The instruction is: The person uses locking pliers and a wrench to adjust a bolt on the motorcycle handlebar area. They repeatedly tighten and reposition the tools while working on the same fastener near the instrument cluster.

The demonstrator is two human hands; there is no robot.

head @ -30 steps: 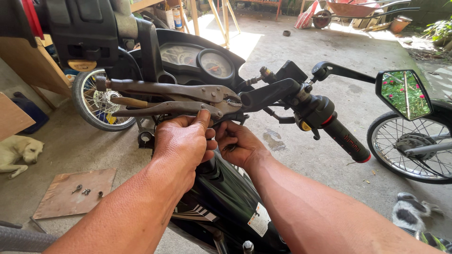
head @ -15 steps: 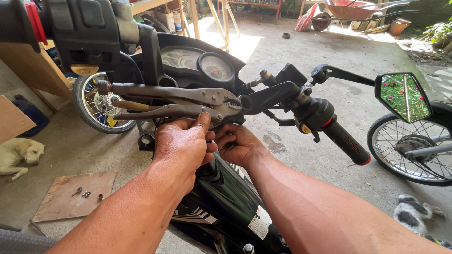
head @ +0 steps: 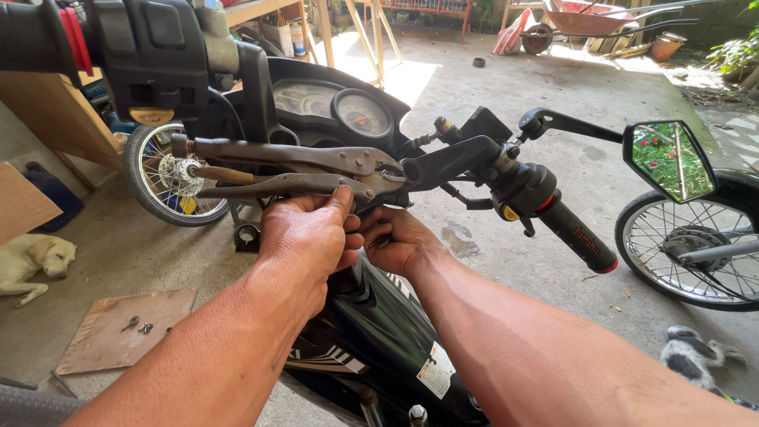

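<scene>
I look down on a motorcycle's handlebar [head: 462,158] and instrument cluster [head: 340,111]. Locking pliers [head: 292,170] are clamped with their jaws on the handlebar bracket near the centre, handles pointing left. My left hand [head: 308,233] sits just under the pliers, thumb touching the lower handle. My right hand [head: 399,237] is curled beside it, fingers closed on a small part below the jaws; what it is stays hidden. The right grip [head: 573,233] and mirror [head: 672,158] stick out to the right.
The black fairing [head: 379,340] is below my arms. A spoked wheel [head: 170,178] stands behind at left, another wheel [head: 696,245] at right. A board with small bolts [head: 126,328] lies on the concrete floor. A pale dog [head: 32,261] lies at left. A wheelbarrow [head: 585,20] stands far back.
Both hands stay under the pliers with only slight finger shifts. The view has barely moved.
</scene>
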